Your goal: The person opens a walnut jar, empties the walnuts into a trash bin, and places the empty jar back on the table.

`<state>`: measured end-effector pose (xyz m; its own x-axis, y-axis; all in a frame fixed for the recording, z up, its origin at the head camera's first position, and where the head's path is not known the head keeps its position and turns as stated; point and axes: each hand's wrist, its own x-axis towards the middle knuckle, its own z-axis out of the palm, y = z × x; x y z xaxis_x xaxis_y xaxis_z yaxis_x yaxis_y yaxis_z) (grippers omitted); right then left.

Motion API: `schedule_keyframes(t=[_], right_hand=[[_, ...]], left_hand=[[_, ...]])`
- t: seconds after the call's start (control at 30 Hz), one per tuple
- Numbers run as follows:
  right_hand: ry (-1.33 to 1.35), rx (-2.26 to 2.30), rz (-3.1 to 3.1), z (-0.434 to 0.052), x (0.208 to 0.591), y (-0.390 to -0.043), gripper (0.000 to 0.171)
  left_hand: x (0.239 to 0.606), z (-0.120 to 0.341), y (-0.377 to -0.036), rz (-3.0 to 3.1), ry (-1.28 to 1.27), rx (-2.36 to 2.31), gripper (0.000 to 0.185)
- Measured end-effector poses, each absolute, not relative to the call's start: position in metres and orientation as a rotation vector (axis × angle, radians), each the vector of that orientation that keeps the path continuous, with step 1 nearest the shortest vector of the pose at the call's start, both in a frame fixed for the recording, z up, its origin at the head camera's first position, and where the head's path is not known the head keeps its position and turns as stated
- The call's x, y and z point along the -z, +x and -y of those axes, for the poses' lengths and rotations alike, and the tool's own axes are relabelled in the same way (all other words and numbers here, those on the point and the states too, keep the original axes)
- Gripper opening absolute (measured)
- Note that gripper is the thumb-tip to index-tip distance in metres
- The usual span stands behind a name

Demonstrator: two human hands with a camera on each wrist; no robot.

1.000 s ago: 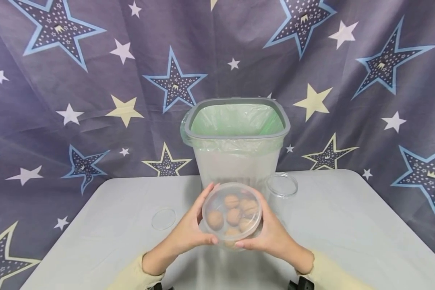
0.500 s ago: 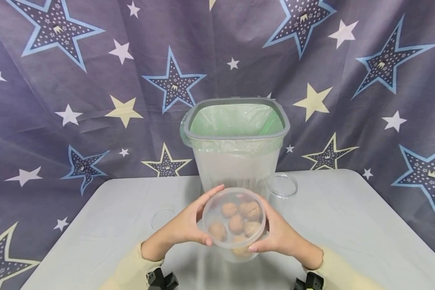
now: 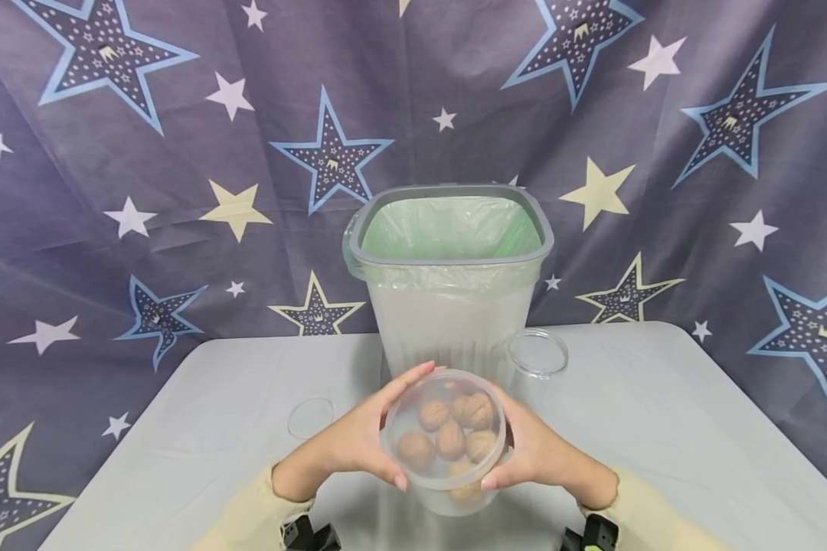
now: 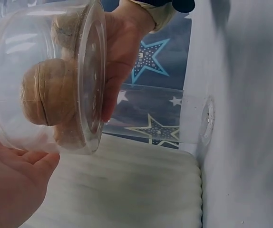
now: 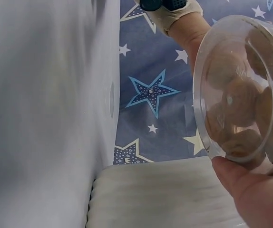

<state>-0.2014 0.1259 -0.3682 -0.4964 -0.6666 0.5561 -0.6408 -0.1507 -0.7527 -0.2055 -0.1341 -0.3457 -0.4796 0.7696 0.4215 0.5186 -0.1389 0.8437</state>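
Lower middle of frame — left hand [image 3: 354,444] and right hand [image 3: 534,451] each curled round a clear walnut tub [image 3: 446,440] (lidded), lined bin [image 3: 449,268] right behind.

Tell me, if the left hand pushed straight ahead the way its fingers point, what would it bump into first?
Probably the bin lined with a green bag: the left hand, gripping the walnut container, points up toward it. Depth is hard to judge.
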Motion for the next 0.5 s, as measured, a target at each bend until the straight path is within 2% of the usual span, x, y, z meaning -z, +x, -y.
schedule_keyframes(t=[0.5], right_hand=[[-1.460, 1.790, -2.108, -0.124, 0.380, -0.199, 0.099]], left_hand=[[0.352, 0.135, -0.204, -1.833, 1.398, -1.751, 0.112]])
